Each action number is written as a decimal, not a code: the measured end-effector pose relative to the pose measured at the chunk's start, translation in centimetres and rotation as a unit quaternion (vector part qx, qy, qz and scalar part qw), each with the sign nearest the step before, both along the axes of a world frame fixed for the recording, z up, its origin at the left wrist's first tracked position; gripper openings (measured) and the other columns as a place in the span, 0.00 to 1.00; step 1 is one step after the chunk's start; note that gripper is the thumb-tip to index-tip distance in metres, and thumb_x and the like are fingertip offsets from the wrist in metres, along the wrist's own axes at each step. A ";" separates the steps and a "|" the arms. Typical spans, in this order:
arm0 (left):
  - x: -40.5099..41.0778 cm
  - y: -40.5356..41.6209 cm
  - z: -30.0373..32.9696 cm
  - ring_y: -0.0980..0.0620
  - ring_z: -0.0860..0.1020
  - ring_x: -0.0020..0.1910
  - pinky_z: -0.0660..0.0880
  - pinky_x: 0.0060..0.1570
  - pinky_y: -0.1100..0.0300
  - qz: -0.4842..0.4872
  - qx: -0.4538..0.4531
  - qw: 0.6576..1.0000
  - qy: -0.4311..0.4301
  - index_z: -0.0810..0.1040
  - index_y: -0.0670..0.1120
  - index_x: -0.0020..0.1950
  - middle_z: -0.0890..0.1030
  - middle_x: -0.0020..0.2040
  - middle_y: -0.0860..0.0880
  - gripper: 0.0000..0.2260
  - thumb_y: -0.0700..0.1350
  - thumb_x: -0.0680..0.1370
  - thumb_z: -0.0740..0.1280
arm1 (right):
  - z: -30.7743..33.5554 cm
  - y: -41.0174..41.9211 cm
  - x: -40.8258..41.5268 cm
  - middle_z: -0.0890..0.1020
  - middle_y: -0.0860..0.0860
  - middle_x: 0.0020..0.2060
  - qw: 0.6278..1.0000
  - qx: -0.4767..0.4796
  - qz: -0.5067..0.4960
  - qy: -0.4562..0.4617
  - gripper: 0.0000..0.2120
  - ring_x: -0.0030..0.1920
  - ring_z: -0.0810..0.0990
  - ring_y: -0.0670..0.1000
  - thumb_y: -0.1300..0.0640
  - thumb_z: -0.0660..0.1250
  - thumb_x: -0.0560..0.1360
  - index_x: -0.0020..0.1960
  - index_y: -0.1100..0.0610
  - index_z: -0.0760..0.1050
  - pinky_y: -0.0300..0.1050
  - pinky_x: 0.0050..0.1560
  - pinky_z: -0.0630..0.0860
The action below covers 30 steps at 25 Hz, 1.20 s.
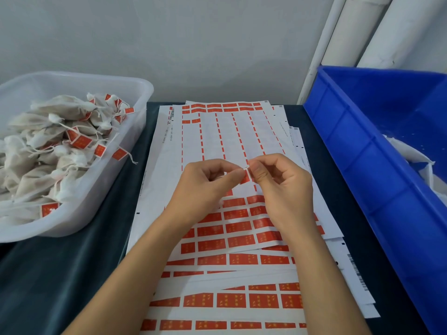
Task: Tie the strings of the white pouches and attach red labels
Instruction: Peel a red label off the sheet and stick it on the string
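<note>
My left hand (205,182) and my right hand (280,182) meet above the label sheets (227,139), both pinching one small red label (244,178) with a bit of white string (246,167) at its top. Whether a pouch hangs from that string is hidden by my hands. Under my hands, the top sheet still has rows of red labels (235,229) on its near half, while its far half is mostly peeled bare. White pouches (55,151) with tied strings and red labels fill the clear tub (135,112) on the left.
A blue plastic bin (362,151) stands on the right with white pouch material (416,160) inside. Several more label sheets (242,301) lie stacked toward me on the dark table (72,274). White pipes (362,32) rise behind the bin against the grey wall.
</note>
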<state>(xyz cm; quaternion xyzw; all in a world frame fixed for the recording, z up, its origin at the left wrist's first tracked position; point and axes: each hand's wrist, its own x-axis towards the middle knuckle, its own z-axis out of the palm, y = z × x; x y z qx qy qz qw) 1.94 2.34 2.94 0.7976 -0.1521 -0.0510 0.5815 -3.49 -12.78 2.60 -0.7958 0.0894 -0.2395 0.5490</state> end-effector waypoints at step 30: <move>-0.4 0.0 0.9 0.67 0.76 0.25 0.67 0.24 0.76 -0.002 -0.040 0.994 0.098 0.87 0.50 0.42 0.78 0.26 0.62 0.07 0.47 0.80 0.72 | 0.1 0.1 -0.1 0.83 0.32 0.42 1.000 -0.011 0.004 0.014 0.04 0.47 0.83 0.36 0.44 0.67 0.80 0.47 0.41 0.79 0.29 0.43 0.75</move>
